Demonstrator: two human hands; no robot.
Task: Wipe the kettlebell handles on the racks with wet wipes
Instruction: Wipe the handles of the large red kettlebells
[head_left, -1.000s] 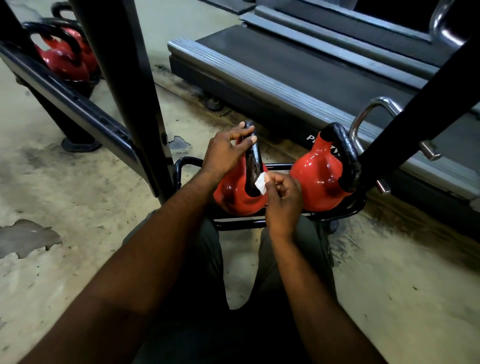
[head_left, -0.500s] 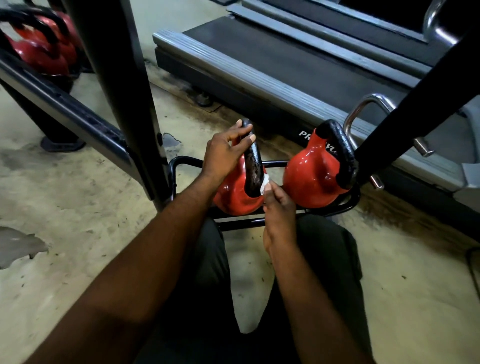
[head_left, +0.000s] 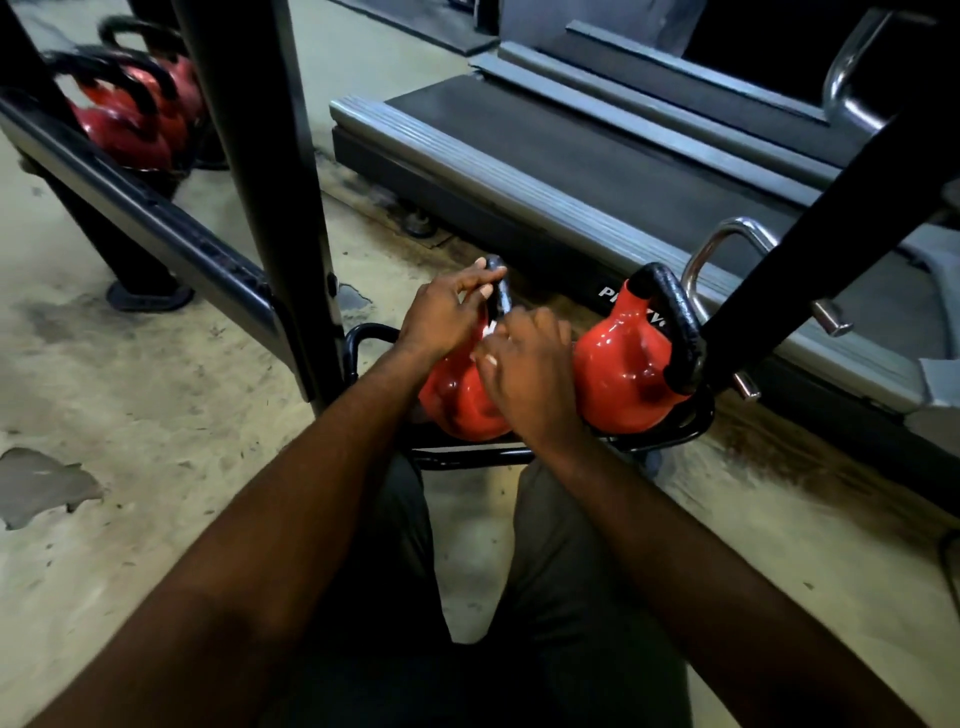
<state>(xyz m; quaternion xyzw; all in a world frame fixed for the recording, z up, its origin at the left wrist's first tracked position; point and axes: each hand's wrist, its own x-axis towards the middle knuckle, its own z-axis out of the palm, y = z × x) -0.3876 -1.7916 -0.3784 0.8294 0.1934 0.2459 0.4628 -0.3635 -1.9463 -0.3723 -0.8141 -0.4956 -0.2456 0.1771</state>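
My left hand (head_left: 447, 317) gripped the top of the black handle (head_left: 500, 299) of the red kettlebell (head_left: 460, 402), which sat on the low rack (head_left: 467, 458) at 12 o'clock, just past my knees. My right hand (head_left: 530, 366), fingers curled, pinched the white wet wipe (head_left: 490, 330) against that handle. A second kettlebell (head_left: 621, 374) sat just beside it at 3 o'clock. At 1 o'clock the treadmill (head_left: 519, 171) bore white lettering beginning "P"; the rest was hidden.

Dim light where I sit; white glare on the red kettlebell (head_left: 621, 364); kettlebells (head_left: 124, 130) far left of it blur.
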